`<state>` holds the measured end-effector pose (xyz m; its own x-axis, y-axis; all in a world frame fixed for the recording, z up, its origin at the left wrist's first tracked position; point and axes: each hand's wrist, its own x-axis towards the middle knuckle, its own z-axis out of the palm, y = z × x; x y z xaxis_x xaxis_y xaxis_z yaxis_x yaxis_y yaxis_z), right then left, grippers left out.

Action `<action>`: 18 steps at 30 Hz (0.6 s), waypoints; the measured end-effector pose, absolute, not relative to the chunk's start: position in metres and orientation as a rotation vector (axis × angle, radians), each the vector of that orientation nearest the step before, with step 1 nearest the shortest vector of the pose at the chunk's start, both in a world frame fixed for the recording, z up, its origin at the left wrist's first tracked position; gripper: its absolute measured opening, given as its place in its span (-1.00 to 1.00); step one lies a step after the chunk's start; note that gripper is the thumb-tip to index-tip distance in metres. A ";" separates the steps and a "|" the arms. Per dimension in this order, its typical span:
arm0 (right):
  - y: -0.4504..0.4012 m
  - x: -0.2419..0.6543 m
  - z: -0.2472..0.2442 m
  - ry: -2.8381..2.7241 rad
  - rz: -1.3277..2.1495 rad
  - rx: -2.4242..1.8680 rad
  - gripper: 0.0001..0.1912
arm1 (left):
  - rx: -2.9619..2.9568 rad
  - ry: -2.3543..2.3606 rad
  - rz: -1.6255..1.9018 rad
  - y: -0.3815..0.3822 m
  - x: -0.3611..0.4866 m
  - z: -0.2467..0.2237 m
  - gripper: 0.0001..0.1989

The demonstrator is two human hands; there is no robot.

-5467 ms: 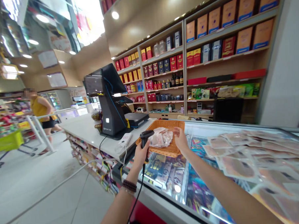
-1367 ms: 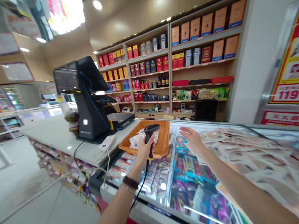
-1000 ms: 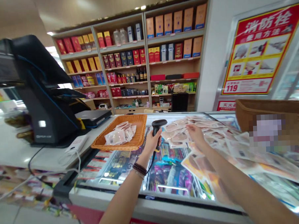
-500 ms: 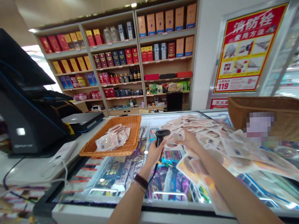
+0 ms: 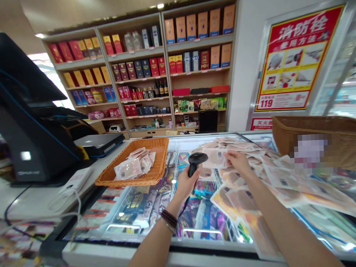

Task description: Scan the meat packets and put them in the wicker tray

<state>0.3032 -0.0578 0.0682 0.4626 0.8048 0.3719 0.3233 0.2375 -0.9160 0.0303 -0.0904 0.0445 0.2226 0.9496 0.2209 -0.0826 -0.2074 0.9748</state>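
Note:
My left hand (image 5: pixel 186 183) is wrapped round the handle of a black barcode scanner (image 5: pixel 198 158), its head tilted toward the right. Just to the right, my right hand (image 5: pixel 238 161) pinches the edge of a clear flat food packet (image 5: pixel 217 158) with a printed label. That packet lies in front of the scanner's head, over a spread pile of similar packets (image 5: pixel 250 167) on the glass freezer top (image 5: pixel 159 244). Several more packets (image 5: pixel 135 165) lie in an orange wicker basket (image 5: pixel 160 162) left of the scanner.
A black checkout terminal (image 5: pixel 26 116) and a flat scale-like device (image 5: pixel 100 144) stand at the left. A brown basket (image 5: pixel 316 123) sits at the right beyond the pile. Shelves of boxes (image 5: pixel 138 68) line the back wall. The scanner's cable hangs toward me.
My right hand has shifted slightly right, and the packet in it now lies flatter with its label showing. My left hand has moved the scanner slightly right.

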 end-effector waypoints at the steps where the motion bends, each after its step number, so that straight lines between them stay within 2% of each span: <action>1: -0.058 0.303 0.071 -1.097 0.408 -1.346 -0.43 | 1.426 0.869 1.201 -0.092 0.030 0.046 -0.35; 10: -0.056 0.253 0.046 -0.996 0.606 -1.160 -0.29 | 1.481 0.823 1.132 -0.104 0.032 0.058 -0.34; 18: -0.051 0.255 0.033 -0.955 0.628 -1.126 -0.21 | 1.455 0.847 1.110 -0.101 0.030 0.055 -0.32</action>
